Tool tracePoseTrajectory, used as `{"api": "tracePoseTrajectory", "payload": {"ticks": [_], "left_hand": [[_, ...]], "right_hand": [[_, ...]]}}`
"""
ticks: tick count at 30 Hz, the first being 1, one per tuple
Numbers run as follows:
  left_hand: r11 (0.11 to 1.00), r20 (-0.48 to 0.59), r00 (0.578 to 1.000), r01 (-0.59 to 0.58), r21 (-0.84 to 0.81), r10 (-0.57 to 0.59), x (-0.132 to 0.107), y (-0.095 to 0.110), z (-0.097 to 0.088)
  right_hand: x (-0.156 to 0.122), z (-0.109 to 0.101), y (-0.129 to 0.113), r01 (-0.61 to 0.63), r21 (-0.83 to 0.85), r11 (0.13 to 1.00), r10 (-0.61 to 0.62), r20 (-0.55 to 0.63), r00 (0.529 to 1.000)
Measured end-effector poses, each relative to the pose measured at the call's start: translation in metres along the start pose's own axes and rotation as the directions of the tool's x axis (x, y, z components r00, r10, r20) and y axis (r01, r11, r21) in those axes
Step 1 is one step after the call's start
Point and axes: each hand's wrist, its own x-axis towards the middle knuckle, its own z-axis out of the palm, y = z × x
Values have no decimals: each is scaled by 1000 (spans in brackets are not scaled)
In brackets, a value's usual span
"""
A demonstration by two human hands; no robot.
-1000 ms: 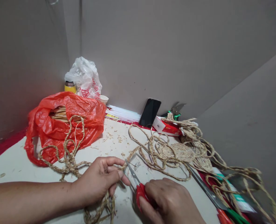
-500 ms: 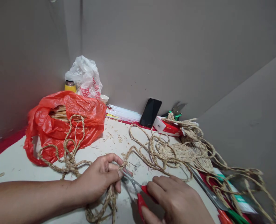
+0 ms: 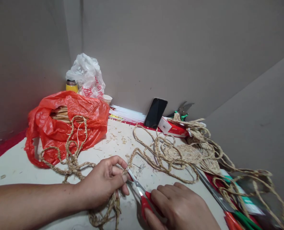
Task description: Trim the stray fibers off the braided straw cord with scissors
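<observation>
Grey partition walls enclose a pale bench strewn with straw clippings. Left hand: grip pinching a braided cord between thumb and fingers, above the bench's near side. Right hand: grip wrapped around the handles of red-handled scissors, tips beside the left fingertips; blade contact with the cord cannot be resolved. Left rear: red plastic bag.

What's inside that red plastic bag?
Thin straw-coloured strips show at the opening of the red bag. The plastic hides the rest, so what lies deeper can't be seen.
</observation>
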Motion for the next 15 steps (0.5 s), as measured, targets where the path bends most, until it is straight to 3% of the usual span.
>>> {"api": "tracePoseTrajectory", "payload": {"ticks": [6, 15], "left_hand": [[999, -8, 1000, -2, -33, 2, 0, 3, -1], [993, 2, 1000, 28, -118, -28, 1, 10, -2]], "right_hand": [[0, -2, 3, 13, 99, 995, -13, -2, 1000], [7, -2, 11, -50, 164, 985, 62, -64, 996]]}}
